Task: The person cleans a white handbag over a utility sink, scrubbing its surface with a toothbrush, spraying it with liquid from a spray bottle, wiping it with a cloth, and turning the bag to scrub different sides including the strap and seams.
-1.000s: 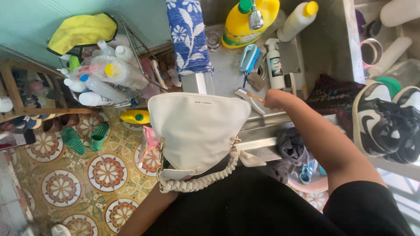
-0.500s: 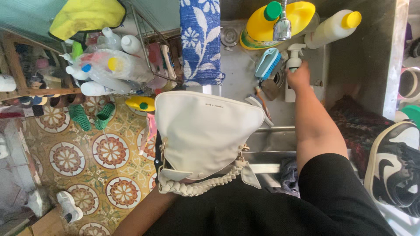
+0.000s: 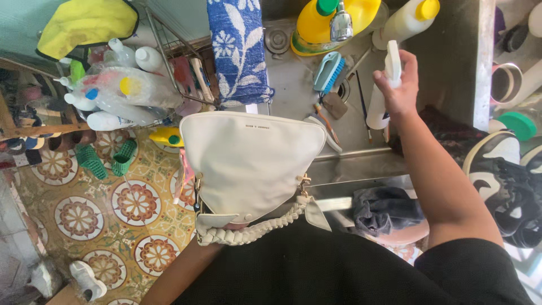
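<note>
A cream white handbag (image 3: 251, 161) with a braided strap (image 3: 248, 232) hangs in front of me. My left hand (image 3: 232, 226) is under its lower edge, mostly hidden, gripping the bag by the strap. Over the steel sink my right hand (image 3: 398, 87) is closed around a white spray bottle (image 3: 384, 90), lifted off the sink surface. A teal scrub brush (image 3: 329, 72) lies just left of that bottle.
A blue floral towel (image 3: 237, 51) hangs over the sink edge. A yellow detergent bottle (image 3: 327, 22) and a white bottle with a yellow cap (image 3: 405, 21) stand at the back. Black-and-white sneakers (image 3: 508, 175) sit at right. A wire rack of bottles (image 3: 118, 90) stands at left above patterned floor tiles (image 3: 84, 214).
My right hand reached across the sink to the white spray bottle, closed on it and lifted it. The bag stays held in my left hand.
</note>
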`<state>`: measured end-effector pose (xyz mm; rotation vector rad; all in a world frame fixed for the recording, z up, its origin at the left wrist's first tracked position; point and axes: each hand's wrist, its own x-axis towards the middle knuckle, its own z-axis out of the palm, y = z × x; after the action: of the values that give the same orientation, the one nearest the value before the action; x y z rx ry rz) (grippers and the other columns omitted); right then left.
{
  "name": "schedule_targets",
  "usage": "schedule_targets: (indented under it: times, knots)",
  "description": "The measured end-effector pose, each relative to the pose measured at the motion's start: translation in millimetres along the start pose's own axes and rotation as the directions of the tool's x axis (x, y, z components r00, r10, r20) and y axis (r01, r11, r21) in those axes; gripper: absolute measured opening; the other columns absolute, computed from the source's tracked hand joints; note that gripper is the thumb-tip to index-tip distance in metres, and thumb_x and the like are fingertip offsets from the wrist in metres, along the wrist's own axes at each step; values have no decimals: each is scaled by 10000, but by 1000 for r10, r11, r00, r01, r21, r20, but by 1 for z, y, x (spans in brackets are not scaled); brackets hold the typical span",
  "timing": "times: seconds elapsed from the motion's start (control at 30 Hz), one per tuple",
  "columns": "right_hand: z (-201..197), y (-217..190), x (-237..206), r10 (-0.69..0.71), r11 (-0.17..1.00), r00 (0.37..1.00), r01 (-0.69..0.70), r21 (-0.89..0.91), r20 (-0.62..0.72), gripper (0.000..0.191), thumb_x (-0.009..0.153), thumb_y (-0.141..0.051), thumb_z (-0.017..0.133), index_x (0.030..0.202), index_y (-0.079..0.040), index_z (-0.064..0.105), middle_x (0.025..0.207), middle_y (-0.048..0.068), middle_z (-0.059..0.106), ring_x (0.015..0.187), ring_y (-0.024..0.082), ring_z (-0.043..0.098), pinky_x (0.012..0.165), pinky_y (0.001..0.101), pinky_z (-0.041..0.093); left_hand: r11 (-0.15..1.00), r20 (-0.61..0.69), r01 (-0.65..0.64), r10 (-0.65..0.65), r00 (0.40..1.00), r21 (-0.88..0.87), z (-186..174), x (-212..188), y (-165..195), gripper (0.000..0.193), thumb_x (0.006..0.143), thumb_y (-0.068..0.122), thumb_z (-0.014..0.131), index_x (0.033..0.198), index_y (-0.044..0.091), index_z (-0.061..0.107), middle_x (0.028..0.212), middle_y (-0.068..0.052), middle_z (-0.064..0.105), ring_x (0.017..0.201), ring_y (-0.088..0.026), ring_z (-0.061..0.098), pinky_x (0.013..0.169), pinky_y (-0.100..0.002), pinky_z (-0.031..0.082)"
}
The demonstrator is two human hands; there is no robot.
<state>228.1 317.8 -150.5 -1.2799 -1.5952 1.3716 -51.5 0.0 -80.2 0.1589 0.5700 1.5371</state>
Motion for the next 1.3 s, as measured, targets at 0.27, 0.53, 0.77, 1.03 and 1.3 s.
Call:
schedule_targets:
  times: [0.27, 0.53, 0.77, 1.03, 1.3]
  knots:
    - [-43, -173, -140, -168, 967, 896, 68, 248, 410, 624, 826, -329, 801, 1274, 30, 555, 941, 136, 707, 831, 180, 697, 748, 305, 551, 1000, 107, 4, -6, 994, 13, 24, -8, -11, 602, 952, 124, 479, 1543, 24, 425, 1512, -153, 510, 1386, -300, 528, 1197, -476, 419]
    - [-1, -203, -205, 147, 979, 815, -201, 35, 560, 321, 844, -132, 771, 1108, 12, 655, 900, 76, 684, 824, 149, 656, 752, 311, 541, 999, 168, 19, -23, 986, 25, 34, -28, -19, 602, 957, 154, 480, 1543, 29, 422, 1517, -150, 505, 1390, -300, 523, 1198, -478, 415]
    - [-11, -184, -228, 158, 984, 885, -178, 6, 438, 270, 843, -144, 754, 1062, -5, 678, 905, 75, 719, 829, 143, 659, 744, 309, 529, 1000, 168, 27, -29, 985, 13, 30, -36, -24, 603, 962, 180, 481, 1543, 34, 419, 1521, -148, 500, 1393, -300, 518, 1199, -481, 411]
    - [-10, -175, -234, 156, 966, 909, -221, 131, 388, 269, 854, -117, 722, 1077, 13, 647, 871, 111, 725, 774, 187, 705, 718, 354, 570, 1000, 156, 25, -26, 987, 6, 30, -36, -23, 605, 967, 210, 482, 1544, 40, 416, 1526, -145, 495, 1397, -301, 513, 1200, -483, 407]
    - [-15, -185, -221, 42, 977, 914, -122, 175, 404, 541, 818, -123, 738, 1299, 31, 545, 883, 102, 692, 795, 168, 654, 709, 316, 532, 1000, 160, 17, -17, 987, 3, 29, -26, -28, 608, 972, 240, 483, 1544, 45, 412, 1530, -142, 490, 1401, -301, 508, 1201, -486, 403]
